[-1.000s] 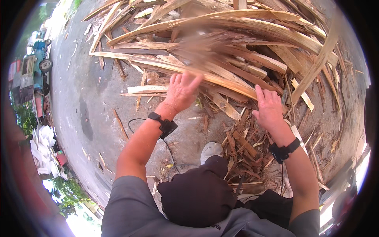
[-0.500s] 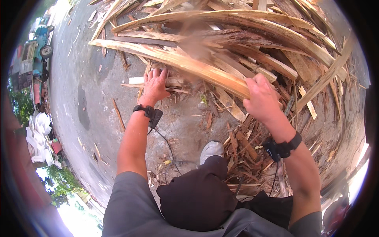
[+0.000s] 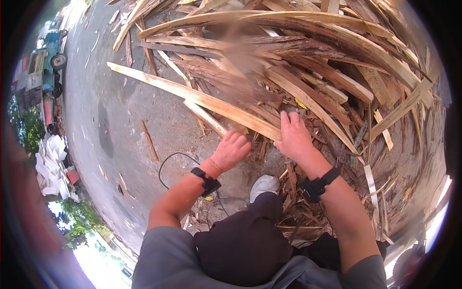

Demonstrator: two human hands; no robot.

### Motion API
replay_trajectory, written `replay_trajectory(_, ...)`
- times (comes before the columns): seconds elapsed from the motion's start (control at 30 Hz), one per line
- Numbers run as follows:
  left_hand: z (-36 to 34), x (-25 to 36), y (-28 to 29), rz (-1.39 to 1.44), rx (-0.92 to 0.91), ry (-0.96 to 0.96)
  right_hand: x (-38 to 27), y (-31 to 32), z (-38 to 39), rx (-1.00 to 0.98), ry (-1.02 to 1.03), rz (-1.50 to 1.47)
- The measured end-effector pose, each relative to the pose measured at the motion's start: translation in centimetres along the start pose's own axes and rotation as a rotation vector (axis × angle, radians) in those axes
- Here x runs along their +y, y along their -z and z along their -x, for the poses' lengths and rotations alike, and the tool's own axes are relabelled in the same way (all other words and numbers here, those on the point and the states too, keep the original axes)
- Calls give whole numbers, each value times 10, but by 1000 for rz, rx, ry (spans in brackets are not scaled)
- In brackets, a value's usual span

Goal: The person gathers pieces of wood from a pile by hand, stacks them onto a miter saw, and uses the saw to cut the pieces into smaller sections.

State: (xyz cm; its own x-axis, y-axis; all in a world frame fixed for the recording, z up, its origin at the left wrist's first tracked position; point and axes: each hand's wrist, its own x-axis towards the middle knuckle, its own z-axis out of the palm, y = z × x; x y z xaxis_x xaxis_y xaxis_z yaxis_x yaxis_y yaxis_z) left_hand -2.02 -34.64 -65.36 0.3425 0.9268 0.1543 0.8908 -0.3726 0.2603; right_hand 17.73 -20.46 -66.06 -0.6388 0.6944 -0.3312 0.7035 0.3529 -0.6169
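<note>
A long pale wooden slat (image 3: 192, 98) slants across the ground in front of me, its far end pointing up and left. My right hand (image 3: 297, 137) is closed on its near end, thumb on the cut edge. My left hand (image 3: 231, 151), left of the right one, has its fingers curled over the near end of a shorter pale wood strip (image 3: 206, 117), which lies just under and beside the long slat. Both wrists carry black strapped devices. My left palm is turned down, so its grip is partly hidden.
A large heap of split wood slabs (image 3: 332, 62) with bark fills the far side. Bark scraps (image 3: 288, 185) lie beside my white shoe (image 3: 264, 187). A thin black cable (image 3: 166, 166) loops near my left forearm. A teal vehicle (image 3: 50, 62) stands far left, near a white pile (image 3: 50, 161).
My left hand has moved right and nearer, from small wood pieces to the shorter strip's end. My right hand has drawn the long slat toward me and left, away from the heap.
</note>
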Motion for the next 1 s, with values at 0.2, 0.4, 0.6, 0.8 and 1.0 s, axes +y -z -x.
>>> replay_trajectory(0.2, 44, 14, 0, -157, -97, 624, -11, 3, 0, -77, -19, 105)
replay_trajectory(0.4, 88, 3, -16, 623, 215, 1459, -22, 17, -39, 116, 190, 42)
replay_trajectory(0.6, 19, 16, -10, 1839, 570, 1664, -71, 42, -35, -270, -51, -453)
replay_trajectory(0.8, -13, 27, 6, 2029, 626, 1343, -50, -4, -10, -271, -40, -276)
replay_trajectory(1.0, -11, -8, 27, 1792, 452, 1386, -80, 53, -26, -379, -92, -513)
